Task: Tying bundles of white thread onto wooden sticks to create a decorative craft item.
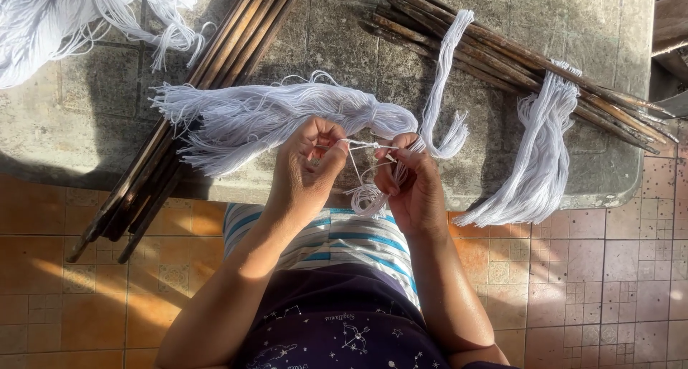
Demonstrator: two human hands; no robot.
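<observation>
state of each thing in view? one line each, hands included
left hand: closed, pinching thin white strands
right hand: closed, pinching the same strands
thin white strands: stretched taut between the hands
big white yarn bundle: lying loose on the stone slab
hanging yarn hank: draped over the right stick bundle
left stick bundle: lying slantwise, overhanging the slab edge
</observation>
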